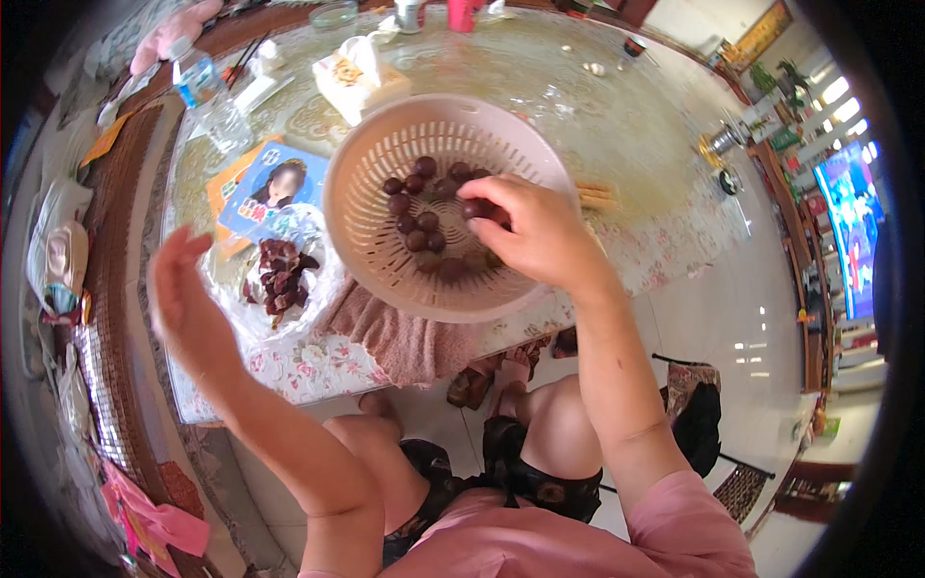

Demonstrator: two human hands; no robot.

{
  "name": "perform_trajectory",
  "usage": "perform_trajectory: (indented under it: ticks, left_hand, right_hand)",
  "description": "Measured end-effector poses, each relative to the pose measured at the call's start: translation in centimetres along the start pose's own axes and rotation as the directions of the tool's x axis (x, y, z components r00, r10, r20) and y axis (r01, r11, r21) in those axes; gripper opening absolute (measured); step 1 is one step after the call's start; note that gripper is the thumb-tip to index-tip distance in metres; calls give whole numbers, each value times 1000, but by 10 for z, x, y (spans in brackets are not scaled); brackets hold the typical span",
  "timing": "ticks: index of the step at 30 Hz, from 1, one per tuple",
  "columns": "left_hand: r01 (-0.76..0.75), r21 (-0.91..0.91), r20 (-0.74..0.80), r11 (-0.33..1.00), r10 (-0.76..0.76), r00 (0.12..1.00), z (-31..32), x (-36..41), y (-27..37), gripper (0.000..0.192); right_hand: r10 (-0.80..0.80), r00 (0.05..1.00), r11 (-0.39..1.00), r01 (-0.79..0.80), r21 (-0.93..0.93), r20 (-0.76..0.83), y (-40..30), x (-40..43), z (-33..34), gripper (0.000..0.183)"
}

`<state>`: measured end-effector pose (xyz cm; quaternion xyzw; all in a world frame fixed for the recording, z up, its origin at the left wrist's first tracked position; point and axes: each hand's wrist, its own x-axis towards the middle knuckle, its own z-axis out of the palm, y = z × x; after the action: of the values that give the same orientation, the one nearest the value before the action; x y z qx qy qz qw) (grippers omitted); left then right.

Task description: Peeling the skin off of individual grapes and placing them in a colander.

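In the pink plastic colander (347,249) lie several dark purple round fruits, likely grapes (425,167), mostly in the middle and left of its slotted floor. My right hand (531,227) reaches in over the right rim and pinches one dark grape (475,209) between thumb and fingers. My left hand (181,282) is raised at the table's left side, slightly blurred, its fingers a little apart and nothing visible in them. Right of it, a clear plastic bag (235,307) is spread out, with a heap of dark red peel-like scraps (282,278) on it.
A brown towel (405,339) hangs over the near edge of the floral-covered table (289,372), partly under the colander. Behind the bag lie a blue printed booklet (249,195) and an orange one. Farther back stand a tissue box (354,90) and a clear plastic bottle (217,108).
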<state>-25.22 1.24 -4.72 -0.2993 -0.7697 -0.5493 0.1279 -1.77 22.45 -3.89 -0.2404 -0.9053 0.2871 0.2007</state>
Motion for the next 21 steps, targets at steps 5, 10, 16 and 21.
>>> perform_trajectory:
  ticks: [5, 10, 16, 21]
  left_hand:
    - [64, -506, -90, 860, -126, 988, -23, -7, 37, 27]
    - [197, -331, 416, 923, -45, 908, 6, 1, -8, 34]
    - [98, 0, 339, 995, -92, 936, -19, -2, 54, 37]
    - [-516, 129, 119, 847, 504, 856, -94, -21, 104, 45]
  right_hand:
    - [-81, 983, 981, 108, 159, -167, -12, -6, -2, 28]
    - [-39, 966, 960, 108, 260, -255, -24, -31, -18, 28]
    - [104, 945, 847, 80, 526, -311, -36, -79, -43, 27]
    - [273, 935, 649, -7, 761, -224, -51, -133, -46, 30]
